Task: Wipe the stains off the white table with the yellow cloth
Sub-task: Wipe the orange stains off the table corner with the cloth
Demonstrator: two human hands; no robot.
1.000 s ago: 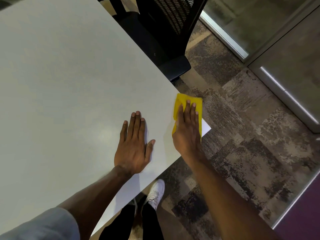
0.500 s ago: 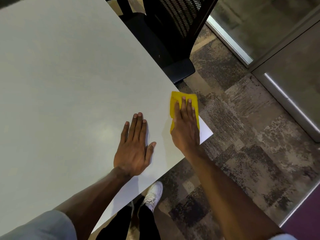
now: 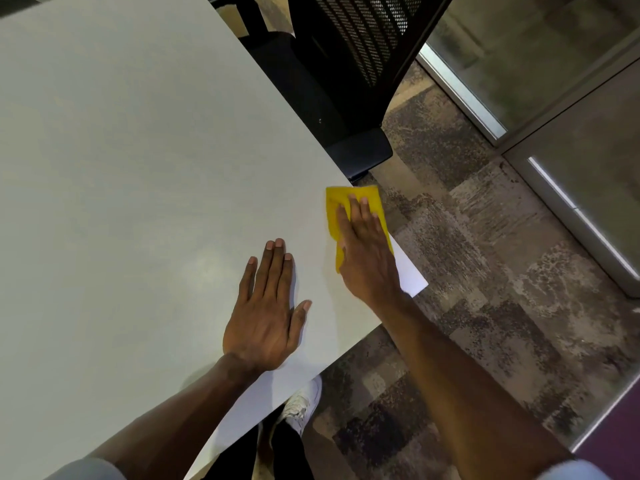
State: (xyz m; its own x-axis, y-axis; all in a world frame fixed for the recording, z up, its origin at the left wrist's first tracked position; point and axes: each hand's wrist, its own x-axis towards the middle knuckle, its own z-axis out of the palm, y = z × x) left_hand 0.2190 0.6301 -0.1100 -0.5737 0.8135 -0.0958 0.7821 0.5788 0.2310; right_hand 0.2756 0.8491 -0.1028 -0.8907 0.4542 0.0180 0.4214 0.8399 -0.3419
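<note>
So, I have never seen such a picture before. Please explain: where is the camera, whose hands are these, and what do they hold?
There is no machine here. A person wears a wide-angle camera on the head, looking forward and down, so you see their own arms. The left hand lies flat on the white table. The right hand presses a yellow cloth onto the table near its right edge, fingers straight. Beyond the table are a black mesh chair and patterned carpet. A white shoe shows below.
</note>
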